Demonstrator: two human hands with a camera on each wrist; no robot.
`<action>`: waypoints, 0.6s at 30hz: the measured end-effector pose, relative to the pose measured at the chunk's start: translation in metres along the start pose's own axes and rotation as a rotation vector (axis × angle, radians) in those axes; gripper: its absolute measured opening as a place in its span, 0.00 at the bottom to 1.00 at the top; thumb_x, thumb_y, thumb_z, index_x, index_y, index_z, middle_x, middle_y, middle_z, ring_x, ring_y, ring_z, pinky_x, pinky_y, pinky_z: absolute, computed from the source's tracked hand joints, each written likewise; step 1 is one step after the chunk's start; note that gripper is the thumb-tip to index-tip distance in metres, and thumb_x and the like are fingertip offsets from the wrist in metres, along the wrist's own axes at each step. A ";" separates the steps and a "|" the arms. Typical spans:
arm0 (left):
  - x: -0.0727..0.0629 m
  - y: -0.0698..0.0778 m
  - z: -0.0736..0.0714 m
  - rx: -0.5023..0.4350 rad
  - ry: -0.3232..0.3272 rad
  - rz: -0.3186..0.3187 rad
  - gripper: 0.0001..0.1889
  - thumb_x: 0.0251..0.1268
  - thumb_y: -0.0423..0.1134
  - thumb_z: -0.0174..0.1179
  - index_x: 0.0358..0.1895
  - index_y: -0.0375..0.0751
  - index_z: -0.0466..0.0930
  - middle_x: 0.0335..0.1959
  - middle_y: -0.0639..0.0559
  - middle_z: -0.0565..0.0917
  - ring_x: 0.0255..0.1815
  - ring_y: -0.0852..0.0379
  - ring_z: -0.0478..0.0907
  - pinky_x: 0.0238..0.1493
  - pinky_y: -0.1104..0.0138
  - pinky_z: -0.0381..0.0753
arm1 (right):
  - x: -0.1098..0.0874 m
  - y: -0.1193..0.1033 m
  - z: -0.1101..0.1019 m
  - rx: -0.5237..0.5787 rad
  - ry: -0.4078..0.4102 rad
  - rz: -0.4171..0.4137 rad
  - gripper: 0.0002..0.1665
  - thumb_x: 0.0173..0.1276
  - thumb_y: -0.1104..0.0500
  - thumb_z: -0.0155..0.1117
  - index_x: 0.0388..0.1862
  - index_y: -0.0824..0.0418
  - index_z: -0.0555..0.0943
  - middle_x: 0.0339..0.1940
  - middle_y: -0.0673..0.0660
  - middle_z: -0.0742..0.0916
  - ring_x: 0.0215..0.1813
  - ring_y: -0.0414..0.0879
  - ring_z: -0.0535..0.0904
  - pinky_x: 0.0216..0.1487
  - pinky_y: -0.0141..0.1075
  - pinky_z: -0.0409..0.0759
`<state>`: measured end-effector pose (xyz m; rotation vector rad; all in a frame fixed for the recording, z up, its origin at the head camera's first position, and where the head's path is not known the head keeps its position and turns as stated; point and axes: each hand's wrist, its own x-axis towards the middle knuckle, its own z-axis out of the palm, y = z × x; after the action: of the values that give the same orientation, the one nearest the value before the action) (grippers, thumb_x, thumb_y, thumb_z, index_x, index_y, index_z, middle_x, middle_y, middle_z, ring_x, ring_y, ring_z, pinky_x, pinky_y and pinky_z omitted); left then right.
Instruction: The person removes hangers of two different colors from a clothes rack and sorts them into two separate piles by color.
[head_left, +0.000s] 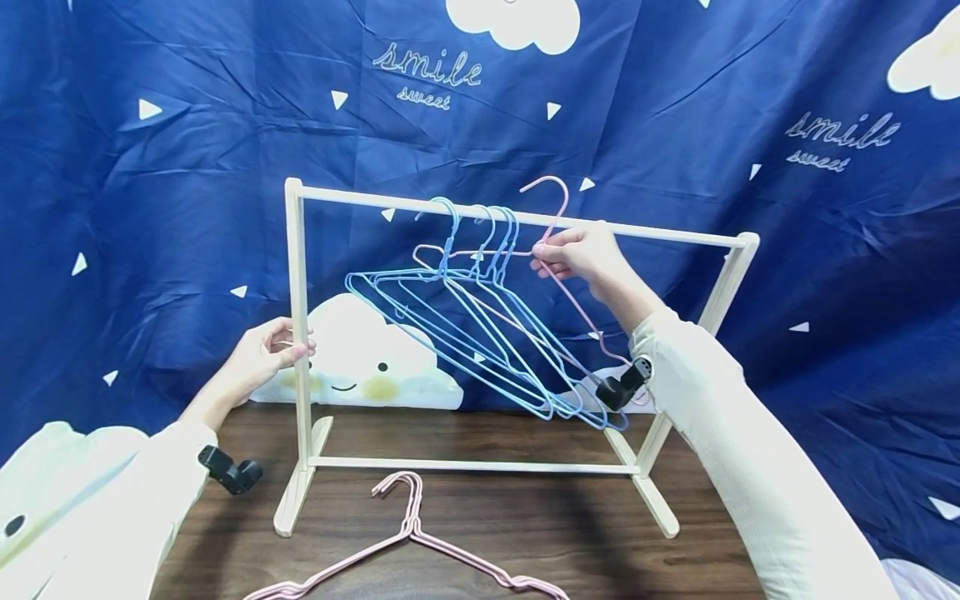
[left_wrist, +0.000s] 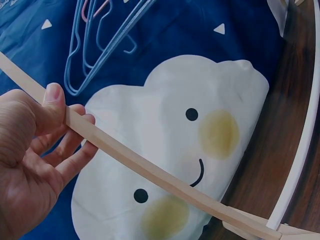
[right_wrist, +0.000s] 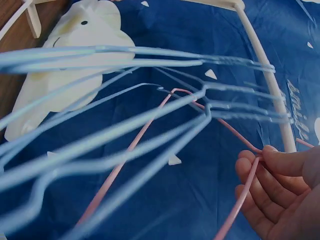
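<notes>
My left hand [head_left: 262,354] holds the left post of a pale wooden rack [head_left: 298,292], thumb in front and fingers behind; the left wrist view shows the same hand [left_wrist: 40,145] at the post [left_wrist: 150,165]. With thumb and fingertips, my right hand [head_left: 588,254] pinches a pink wire hanger [head_left: 573,304] at its neck, just under the hook. That hook rises above the top bar [head_left: 675,234]. Several blue hangers [head_left: 457,325] hang from the bar to its left, partly overlapping the pink one. In the right wrist view, the right hand [right_wrist: 280,185] pinches the pink hanger [right_wrist: 235,127] beside the blue ones.
Several pink hangers [head_left: 411,525] lie stacked on the dark wooden table [head_left: 600,533] in front of the rack. A white lower bar [head_left: 472,466] joins the rack's feet. Behind stands a blue curtain [head_left: 187,208] with clouds and triangles.
</notes>
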<state>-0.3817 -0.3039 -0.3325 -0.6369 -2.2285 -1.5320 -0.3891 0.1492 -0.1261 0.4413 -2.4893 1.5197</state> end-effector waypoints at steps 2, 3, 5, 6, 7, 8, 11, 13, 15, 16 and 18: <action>0.000 0.000 0.000 0.001 -0.001 -0.001 0.17 0.73 0.30 0.60 0.58 0.21 0.72 0.39 0.68 0.88 0.40 0.71 0.86 0.43 0.78 0.82 | -0.002 0.003 -0.008 0.019 -0.007 -0.001 0.14 0.71 0.60 0.69 0.46 0.72 0.86 0.21 0.47 0.90 0.28 0.38 0.88 0.33 0.28 0.84; 0.000 0.000 0.000 0.000 -0.002 -0.001 0.17 0.73 0.30 0.60 0.58 0.21 0.72 0.39 0.68 0.88 0.41 0.72 0.86 0.44 0.78 0.82 | -0.003 0.005 -0.012 0.034 -0.011 -0.001 0.13 0.71 0.60 0.68 0.45 0.71 0.86 0.21 0.46 0.90 0.28 0.37 0.89 0.33 0.27 0.84; 0.000 0.000 0.000 0.004 -0.005 -0.004 0.17 0.73 0.30 0.60 0.58 0.22 0.73 0.39 0.69 0.88 0.41 0.73 0.85 0.44 0.79 0.82 | -0.005 0.010 -0.020 0.071 -0.019 -0.003 0.09 0.71 0.62 0.67 0.42 0.69 0.86 0.21 0.46 0.90 0.28 0.37 0.89 0.33 0.27 0.84; 0.000 0.000 -0.001 0.005 -0.007 -0.005 0.17 0.73 0.30 0.60 0.58 0.22 0.72 0.39 0.70 0.87 0.41 0.73 0.85 0.44 0.79 0.82 | -0.006 0.013 -0.024 0.091 -0.020 -0.004 0.07 0.71 0.63 0.67 0.40 0.68 0.87 0.20 0.46 0.90 0.28 0.37 0.89 0.32 0.26 0.84; 0.000 0.000 -0.001 0.004 -0.007 -0.007 0.17 0.73 0.30 0.60 0.58 0.22 0.72 0.39 0.70 0.87 0.41 0.73 0.85 0.44 0.79 0.82 | -0.007 0.015 -0.028 0.107 -0.019 -0.007 0.05 0.71 0.64 0.67 0.38 0.66 0.87 0.20 0.47 0.90 0.27 0.37 0.89 0.32 0.26 0.84; 0.000 -0.001 -0.001 0.004 -0.007 -0.008 0.17 0.73 0.30 0.60 0.58 0.22 0.72 0.39 0.70 0.87 0.41 0.73 0.85 0.44 0.79 0.82 | -0.008 0.018 -0.032 0.121 -0.018 -0.009 0.05 0.71 0.65 0.66 0.36 0.65 0.87 0.20 0.47 0.90 0.27 0.37 0.89 0.32 0.26 0.84; 0.000 -0.002 -0.001 0.010 -0.003 -0.012 0.17 0.73 0.30 0.60 0.59 0.22 0.73 0.39 0.69 0.87 0.41 0.72 0.85 0.44 0.79 0.82 | -0.012 0.028 -0.042 0.144 0.007 -0.010 0.06 0.71 0.65 0.67 0.33 0.61 0.89 0.21 0.48 0.90 0.27 0.37 0.89 0.31 0.26 0.85; 0.001 -0.002 -0.002 0.011 0.000 -0.013 0.17 0.73 0.30 0.60 0.58 0.23 0.73 0.39 0.68 0.88 0.40 0.71 0.85 0.43 0.78 0.82 | -0.015 0.036 -0.048 0.157 0.021 -0.012 0.07 0.71 0.64 0.67 0.32 0.59 0.89 0.22 0.48 0.91 0.27 0.37 0.89 0.32 0.27 0.85; 0.001 -0.003 -0.002 0.013 -0.001 -0.017 0.17 0.72 0.30 0.60 0.59 0.23 0.73 0.38 0.68 0.87 0.40 0.71 0.86 0.43 0.78 0.82 | -0.018 0.045 -0.052 0.170 0.029 -0.018 0.08 0.71 0.64 0.68 0.32 0.58 0.89 0.22 0.48 0.91 0.28 0.37 0.89 0.32 0.27 0.85; 0.001 -0.003 -0.002 0.012 -0.002 -0.018 0.17 0.72 0.30 0.60 0.59 0.23 0.73 0.38 0.69 0.87 0.40 0.71 0.85 0.44 0.79 0.82 | -0.020 0.050 -0.054 0.171 0.033 -0.023 0.08 0.71 0.64 0.68 0.31 0.57 0.89 0.22 0.48 0.91 0.28 0.37 0.89 0.32 0.26 0.85; 0.001 -0.003 -0.002 0.009 -0.003 -0.021 0.17 0.72 0.30 0.60 0.59 0.23 0.73 0.38 0.69 0.87 0.40 0.71 0.86 0.44 0.79 0.82 | -0.023 0.061 -0.057 0.177 0.023 -0.030 0.09 0.71 0.64 0.67 0.31 0.56 0.89 0.23 0.48 0.91 0.28 0.37 0.89 0.33 0.27 0.85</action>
<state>-0.3842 -0.3069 -0.3334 -0.6160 -2.2500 -1.5311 -0.3882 0.2297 -0.1579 0.4838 -2.3299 1.7303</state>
